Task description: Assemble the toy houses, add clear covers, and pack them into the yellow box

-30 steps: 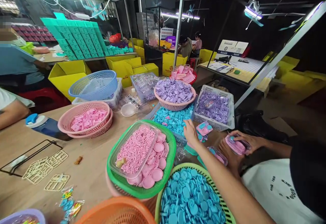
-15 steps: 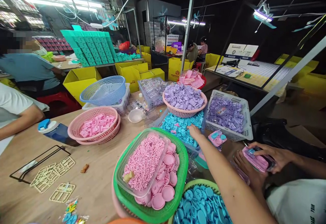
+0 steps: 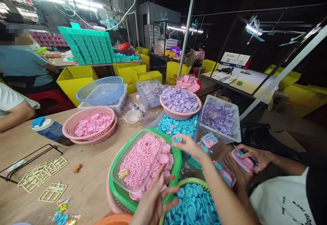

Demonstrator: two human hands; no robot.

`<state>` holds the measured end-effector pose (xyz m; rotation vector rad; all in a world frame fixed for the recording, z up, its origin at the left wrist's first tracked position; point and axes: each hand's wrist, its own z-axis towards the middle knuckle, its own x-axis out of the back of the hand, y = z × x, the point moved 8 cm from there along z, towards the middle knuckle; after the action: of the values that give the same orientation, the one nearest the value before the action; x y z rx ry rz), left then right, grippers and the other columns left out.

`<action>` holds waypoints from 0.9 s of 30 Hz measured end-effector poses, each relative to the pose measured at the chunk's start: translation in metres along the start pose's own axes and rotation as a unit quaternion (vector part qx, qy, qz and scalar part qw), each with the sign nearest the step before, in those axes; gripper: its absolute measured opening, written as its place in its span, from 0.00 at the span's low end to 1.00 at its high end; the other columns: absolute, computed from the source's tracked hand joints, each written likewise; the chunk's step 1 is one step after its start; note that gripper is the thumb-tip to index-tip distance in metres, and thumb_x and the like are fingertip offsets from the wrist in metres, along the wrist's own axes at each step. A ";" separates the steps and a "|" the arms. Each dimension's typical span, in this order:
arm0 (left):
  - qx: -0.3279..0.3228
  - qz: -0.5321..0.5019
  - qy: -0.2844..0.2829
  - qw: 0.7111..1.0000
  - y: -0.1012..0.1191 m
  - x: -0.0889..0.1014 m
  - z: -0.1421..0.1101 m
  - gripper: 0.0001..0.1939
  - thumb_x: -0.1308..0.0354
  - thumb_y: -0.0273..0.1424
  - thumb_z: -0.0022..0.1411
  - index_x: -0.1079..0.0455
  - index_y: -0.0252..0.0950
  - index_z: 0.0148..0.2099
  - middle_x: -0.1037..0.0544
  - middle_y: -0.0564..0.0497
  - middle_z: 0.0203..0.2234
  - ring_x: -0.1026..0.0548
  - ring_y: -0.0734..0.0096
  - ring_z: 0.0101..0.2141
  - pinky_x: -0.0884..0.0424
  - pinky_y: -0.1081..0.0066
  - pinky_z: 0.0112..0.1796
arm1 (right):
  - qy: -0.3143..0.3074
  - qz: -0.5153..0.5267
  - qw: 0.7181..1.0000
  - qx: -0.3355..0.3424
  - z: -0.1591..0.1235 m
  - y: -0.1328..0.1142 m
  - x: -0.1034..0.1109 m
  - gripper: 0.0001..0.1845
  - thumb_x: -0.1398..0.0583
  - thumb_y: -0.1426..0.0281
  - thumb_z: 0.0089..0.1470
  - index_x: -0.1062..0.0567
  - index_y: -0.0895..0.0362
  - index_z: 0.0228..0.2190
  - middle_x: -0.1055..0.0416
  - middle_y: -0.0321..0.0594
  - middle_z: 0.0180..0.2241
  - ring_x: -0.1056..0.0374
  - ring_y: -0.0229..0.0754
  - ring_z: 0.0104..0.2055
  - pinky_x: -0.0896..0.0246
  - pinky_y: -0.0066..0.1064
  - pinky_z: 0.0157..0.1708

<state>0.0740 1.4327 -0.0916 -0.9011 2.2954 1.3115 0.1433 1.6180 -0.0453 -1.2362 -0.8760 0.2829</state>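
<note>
My right hand (image 3: 188, 145) is lifted above the gap between the baskets and pinches a small blue plastic piece (image 3: 177, 139). Just behind it lies the tray of blue pieces (image 3: 178, 126). At the bottom edge my left hand (image 3: 152, 201) has its fingers spread and holds nothing. It hovers where the green basket (image 3: 176, 163) of pink discs meets the basket of blue discs (image 3: 194, 206). A clear tub of pink letters (image 3: 139, 160) rests in the green basket.
A co-worker at the right holds a pink case (image 3: 244, 162). Baskets of purple pieces (image 3: 180, 100), a white crate (image 3: 219, 119), stacked pink baskets (image 3: 89, 126), a blue basket (image 3: 100, 90) and a bottle (image 3: 48, 129) crowd the table. Another person's arm (image 3: 12, 112) rests at the left.
My right hand has drawn back from the tray of blue pieces with a blue piece in its fingers. My left hand has come into view at the bottom.
</note>
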 end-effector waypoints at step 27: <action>0.078 -0.106 -0.117 0.984 -0.033 0.009 0.052 0.13 0.37 0.32 0.45 0.30 0.33 0.34 0.34 0.56 0.14 0.34 0.78 0.14 0.48 0.80 0.17 | 0.190 -0.300 0.909 -0.218 0.078 0.137 0.101 0.24 0.42 0.73 0.48 0.36 0.62 0.48 0.39 0.56 0.51 0.44 0.53 0.54 0.50 0.43 0.52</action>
<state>0.0894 1.4618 -0.1444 -0.8615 2.0270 1.0686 0.1895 1.7828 -0.1208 -1.2974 -0.9551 -0.6627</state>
